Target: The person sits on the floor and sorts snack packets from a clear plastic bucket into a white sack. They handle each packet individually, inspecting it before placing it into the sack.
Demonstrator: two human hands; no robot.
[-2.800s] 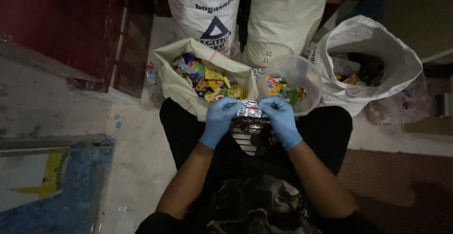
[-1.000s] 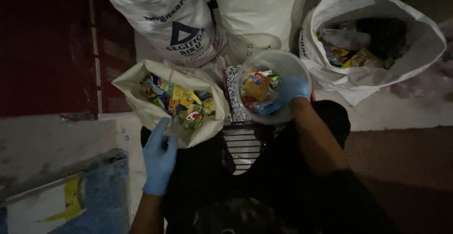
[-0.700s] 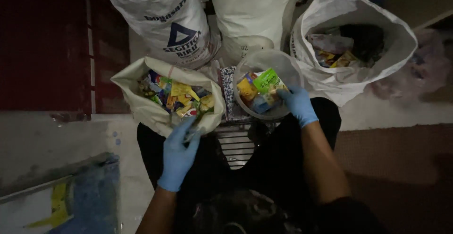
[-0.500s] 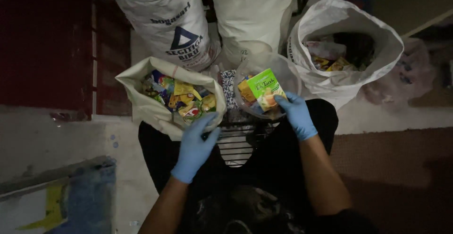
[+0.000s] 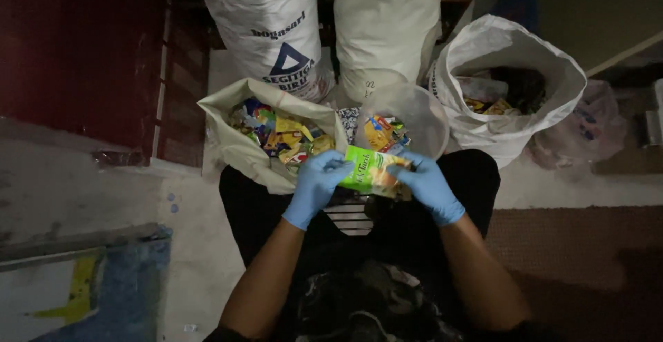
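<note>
Green juice carton (image 5: 369, 171) sits above the lap, left hand (image 5: 314, 187) and right hand (image 5: 428, 187), both in blue gloves, pinching its ends with closed fingers. Just behind, a clear bowl (image 5: 421, 111) and a beige bag (image 5: 242, 149) hold colourful wrappers; white sacks (image 5: 276, 24) stand beyond.

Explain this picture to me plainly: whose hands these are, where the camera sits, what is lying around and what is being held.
The camera is worn on a person's head and looks down, so the two arms belong to the wearer, who sits on the floor. Both hands wear blue gloves. The left hand and right hand hold a green wrapper between them, one at each end. Just beyond it stands an open beige bag full of colourful wrappers, and beside that a clear bag with a few more. Further back are two tall white sacks and an open white bag on the right.
</note>
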